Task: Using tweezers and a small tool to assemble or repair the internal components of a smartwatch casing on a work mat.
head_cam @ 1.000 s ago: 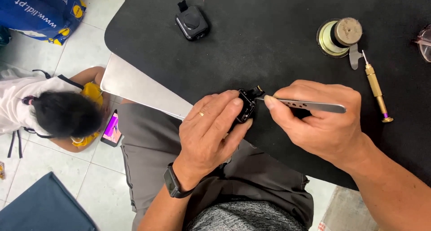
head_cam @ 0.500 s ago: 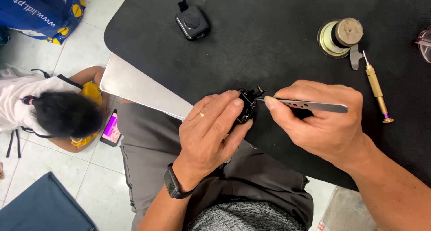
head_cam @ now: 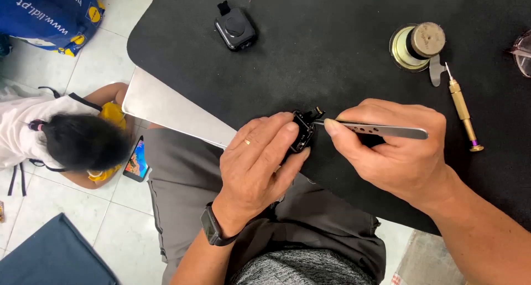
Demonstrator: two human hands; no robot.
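My left hand (head_cam: 260, 163) grips a small black device (head_cam: 303, 131) near the front edge of a black table mat (head_cam: 332, 52). A ring and a dark wrist band show on that hand. My right hand (head_cam: 392, 152) holds silver tweezers (head_cam: 376, 130), pinched between thumb and forefinger. The tweezers' tip touches the top of the small black device, next to a tiny brass-coloured part. Most of the device is hidden under my left fingers.
On the mat lie a black boxy gadget (head_cam: 235, 27) at the back, a round tin with a roll (head_cam: 417, 44), and a gold screwdriver (head_cam: 462, 108). A grey metal plate (head_cam: 171, 110) juts off the table's left. A person (head_cam: 66, 135) sits on the tiled floor with a phone (head_cam: 136, 159).
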